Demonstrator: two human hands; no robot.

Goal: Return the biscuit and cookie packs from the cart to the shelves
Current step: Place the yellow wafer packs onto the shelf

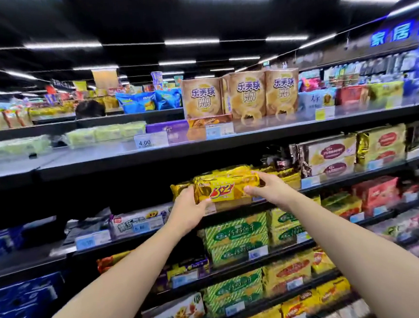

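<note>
Between the fingers (250, 189), gold pack (227, 187)

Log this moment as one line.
step: shelving | item: gold 3+2 pack | left hand: grips left end | right hand: grips right end | place: second shelf

Gold biscuit pack (227, 187) with red-and-orange "3+2"; green-and-white striped packs (235, 232) below; tan Mini Puff boxes (247, 94) above.

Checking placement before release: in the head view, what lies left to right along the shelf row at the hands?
white smiley pack → left hand → yellow 3+2 pack → right hand → white-and-maroon packs → gold-and-red packs
</note>
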